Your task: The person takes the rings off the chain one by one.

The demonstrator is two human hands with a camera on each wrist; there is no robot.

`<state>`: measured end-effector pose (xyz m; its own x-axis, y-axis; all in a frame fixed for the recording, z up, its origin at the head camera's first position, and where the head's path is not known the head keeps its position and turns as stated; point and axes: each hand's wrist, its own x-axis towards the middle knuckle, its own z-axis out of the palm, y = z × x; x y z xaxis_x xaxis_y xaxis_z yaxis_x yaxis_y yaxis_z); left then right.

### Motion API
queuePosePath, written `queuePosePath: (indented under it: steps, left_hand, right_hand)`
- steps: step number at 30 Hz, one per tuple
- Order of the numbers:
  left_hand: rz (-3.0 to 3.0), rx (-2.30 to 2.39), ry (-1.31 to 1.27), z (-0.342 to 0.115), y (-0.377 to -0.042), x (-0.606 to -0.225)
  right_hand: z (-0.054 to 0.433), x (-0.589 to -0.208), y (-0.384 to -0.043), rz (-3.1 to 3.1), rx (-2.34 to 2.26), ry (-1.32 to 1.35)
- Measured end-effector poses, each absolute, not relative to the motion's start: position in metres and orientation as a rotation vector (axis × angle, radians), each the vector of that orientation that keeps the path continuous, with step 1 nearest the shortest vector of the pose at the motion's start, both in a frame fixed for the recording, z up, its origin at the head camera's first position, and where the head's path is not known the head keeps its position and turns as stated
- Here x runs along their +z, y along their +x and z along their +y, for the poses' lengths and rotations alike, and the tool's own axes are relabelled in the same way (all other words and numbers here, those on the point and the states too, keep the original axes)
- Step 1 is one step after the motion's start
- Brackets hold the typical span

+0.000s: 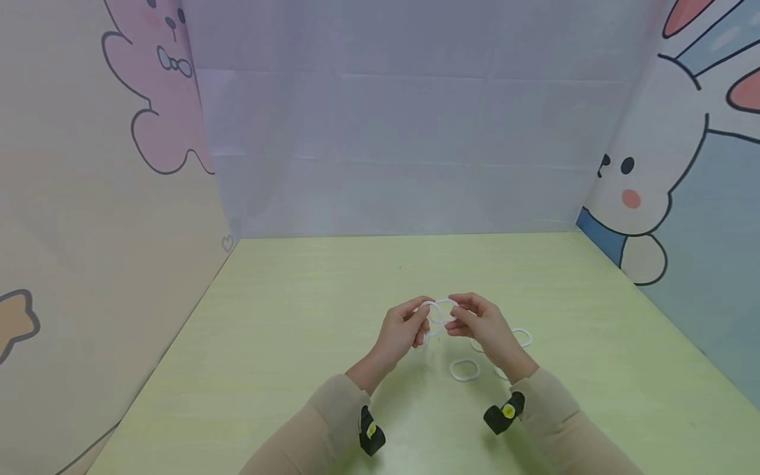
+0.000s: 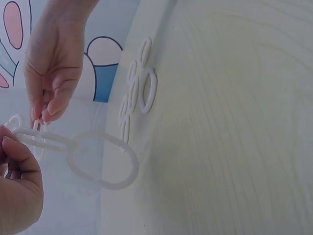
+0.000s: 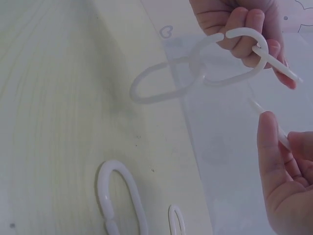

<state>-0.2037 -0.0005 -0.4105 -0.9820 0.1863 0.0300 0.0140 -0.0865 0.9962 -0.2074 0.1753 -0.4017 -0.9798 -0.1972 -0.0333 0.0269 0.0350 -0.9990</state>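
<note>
In the head view my left hand (image 1: 399, 333) and right hand (image 1: 488, 332) meet above the table, holding white plastic chain links. My left fingers pinch a link with a small gap in its side (image 3: 244, 32). Another link (image 3: 159, 99) dangles from that one. A third link (image 3: 283, 68) passes through its other end, near my left fingertips. Between thumb and fingers my right hand (image 3: 288, 181) pinches a slim link (image 3: 257, 105), partly covered by the fingers. In the left wrist view the dangling link (image 2: 117, 186) hangs beside my left hand (image 2: 19, 183).
Several loose white links lie on the pale green table (image 1: 297, 330), around and under my right forearm. One loose link (image 1: 466, 379) is in front of my hands; another (image 1: 528, 338) is partly behind my right hand. Cartoon-printed walls (image 1: 712, 231) border the table.
</note>
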Motion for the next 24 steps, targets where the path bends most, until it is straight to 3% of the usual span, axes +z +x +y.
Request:
queuePosePath:
  steps: [24]
  left_hand:
    - [2.043, 2.233, 0.192, -0.005, -0.202, -0.405]
  right_hand:
    - [0.192, -0.418, -0.213, 2.133, -1.988, -0.015]
